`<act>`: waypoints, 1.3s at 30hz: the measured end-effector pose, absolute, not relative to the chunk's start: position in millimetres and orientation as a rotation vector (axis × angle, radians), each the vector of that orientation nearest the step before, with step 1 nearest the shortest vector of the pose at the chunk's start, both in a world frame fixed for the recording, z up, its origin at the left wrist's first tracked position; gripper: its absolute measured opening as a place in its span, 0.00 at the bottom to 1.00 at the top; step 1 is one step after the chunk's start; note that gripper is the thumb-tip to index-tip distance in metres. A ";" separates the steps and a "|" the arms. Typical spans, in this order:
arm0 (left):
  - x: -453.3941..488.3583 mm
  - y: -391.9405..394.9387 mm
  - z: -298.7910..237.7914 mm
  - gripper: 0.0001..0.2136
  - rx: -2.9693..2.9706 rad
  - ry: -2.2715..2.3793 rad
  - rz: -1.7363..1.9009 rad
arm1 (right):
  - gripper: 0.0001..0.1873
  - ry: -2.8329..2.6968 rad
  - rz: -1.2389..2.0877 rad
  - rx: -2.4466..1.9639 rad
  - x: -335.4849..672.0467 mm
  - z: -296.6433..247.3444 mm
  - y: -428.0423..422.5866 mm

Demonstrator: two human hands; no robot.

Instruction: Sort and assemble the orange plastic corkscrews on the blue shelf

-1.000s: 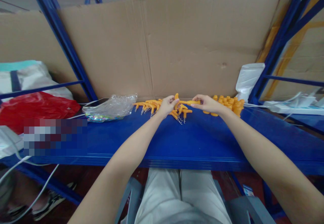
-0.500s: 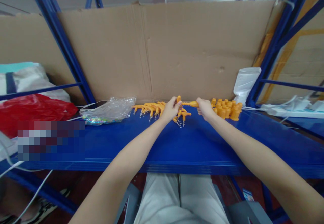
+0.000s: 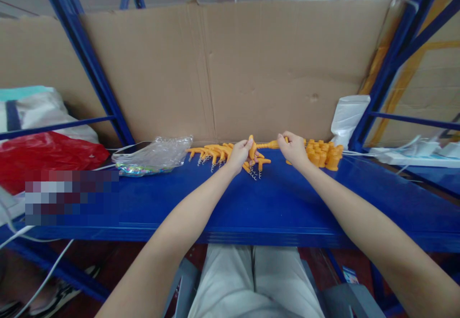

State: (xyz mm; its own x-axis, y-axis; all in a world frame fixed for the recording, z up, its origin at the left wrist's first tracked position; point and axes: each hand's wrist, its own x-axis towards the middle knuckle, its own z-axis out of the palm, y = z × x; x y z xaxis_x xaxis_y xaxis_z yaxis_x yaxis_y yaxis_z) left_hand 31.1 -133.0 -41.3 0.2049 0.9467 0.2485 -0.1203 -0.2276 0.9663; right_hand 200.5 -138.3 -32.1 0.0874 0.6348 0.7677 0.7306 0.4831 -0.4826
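My left hand (image 3: 241, 155) is closed round the T-shaped handle end of an orange corkscrew (image 3: 265, 145). My right hand (image 3: 293, 148) grips its other end, so the ribbed middle stretches level between the two hands. Whether the metal spiral is inside that orange body is hidden. Beneath and left of my left hand lie several orange corkscrew handles (image 3: 214, 152) with bare metal spirals. Beyond my right hand stand several orange cup-like plastic parts (image 3: 325, 155), close together.
A clear plastic bag (image 3: 158, 153) lies left on the blue shelf (image 3: 244, 208). Cardboard (image 3: 269, 69) closes off the back. A white pouch (image 3: 348, 119) leans by the right post, with a white power strip (image 3: 413, 157) beyond. A red bag (image 3: 50, 157) is at far left.
My right hand has shifted slightly up and changed its hold on the orange corkscrew's end. The handle in my left hand has turned and now shows more of its crosspiece.
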 end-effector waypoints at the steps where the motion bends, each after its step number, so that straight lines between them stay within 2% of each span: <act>1: 31.3 -134.1 -40.7 0.17 1.390 0.850 1.250 | 0.17 -1.619 -0.161 -1.210 201.0 -32.2 -140.1; 5: 32.6 -136.8 -39.6 0.16 1.374 0.855 1.246 | 0.15 -1.709 -0.323 -1.219 206.4 -31.7 -144.1; 8: 31.6 -136.3 -40.0 0.16 1.421 0.862 1.262 | 0.16 -1.744 -0.255 -1.207 211.5 -30.6 -142.7; 10: 29.5 -134.4 -40.7 0.15 1.434 0.877 1.324 | 0.20 -1.753 0.035 -1.228 213.4 -30.0 -141.0; 14: 23.8 -128.4 -42.1 0.11 1.448 0.951 1.442 | 0.21 -1.791 0.970 -1.185 213.5 -31.8 -137.6; 16: 21.5 -125.5 -42.4 0.11 1.471 0.979 1.461 | 0.19 -1.803 1.121 -1.122 213.1 -34.3 -135.2; 19: 20.0 -123.0 -42.1 0.12 1.484 0.992 1.467 | 0.19 -1.867 0.907 -1.109 213.5 -36.7 -130.9; 26: 22.4 -121.9 -40.5 0.14 1.324 1.019 1.431 | 0.14 -2.142 -0.046 -1.182 215.7 -29.3 -130.6; 29: 22.9 -118.6 -40.5 0.15 1.244 1.017 1.412 | 0.14 -2.223 -0.322 -1.185 213.3 -26.0 -133.6; 35: 21.7 -115.4 -41.0 0.16 1.198 1.015 1.371 | 0.15 -2.259 -0.635 -1.057 211.8 -23.6 -138.8; 37: 20.9 -118.0 -40.2 0.15 1.235 1.032 1.383 | 0.15 -2.237 -0.627 -1.008 214.3 -24.8 -138.4; 39: 19.9 -121.2 -39.9 0.14 1.304 1.033 1.408 | 0.14 -2.201 -0.479 -1.018 216.9 -28.1 -136.1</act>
State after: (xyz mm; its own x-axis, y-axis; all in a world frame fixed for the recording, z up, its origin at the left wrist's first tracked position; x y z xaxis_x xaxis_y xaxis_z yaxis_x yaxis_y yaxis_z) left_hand 19.9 -121.2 -39.9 -0.0091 0.9756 0.2193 -0.0844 -0.2193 0.9720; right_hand 216.9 -136.1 -28.1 -0.4815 0.5338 0.6951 0.7743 0.6306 0.0521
